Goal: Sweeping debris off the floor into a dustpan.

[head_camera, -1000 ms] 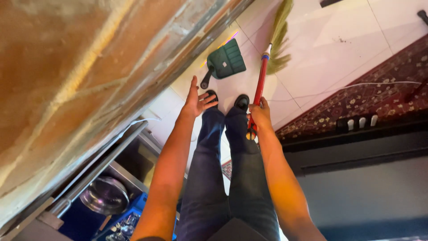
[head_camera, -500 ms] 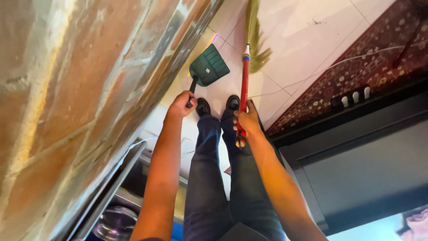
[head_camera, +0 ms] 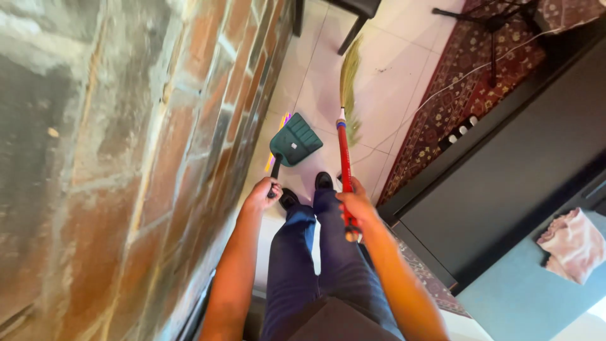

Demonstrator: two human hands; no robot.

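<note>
- The left hand (head_camera: 262,194) is shut tight round the black handle of a green dustpan (head_camera: 294,140).
- The dustpan hangs out in front of the hand, over the pale tile floor (head_camera: 404,69), w/ its wide scoop end pointing away from the person.
- A bit of pink and yellow peeks out from under the dustpan's left edge; can't tell what it is.
- The right hand (head_camera: 356,205) is wrapped round the red stick of a broom (head_camera: 344,158), near the stick's top end.
- The broom's yellow-green bristles (head_camera: 349,88) are far out in front, down by the floor.
- The dustpan and broom are near each other, side by side, not touching.
- Two black shoes (head_camera: 306,189) show betw. the hands, w/ dark blue trousers (head_camera: 303,265) below them.
- A red brick wall (head_camera: 126,158) fills the left side, just beside the left arm.
- A dark red rug w/ patterns (head_camera: 480,82) lies on the right, w/ a thin white cord over it.
- A long black cabinet (head_camera: 517,164) stands beside the rug.
- A pink cloth (head_camera: 571,243) lies on a blue top at bottom right.
- Black chair legs (head_camera: 353,25) show at the top.
</note>
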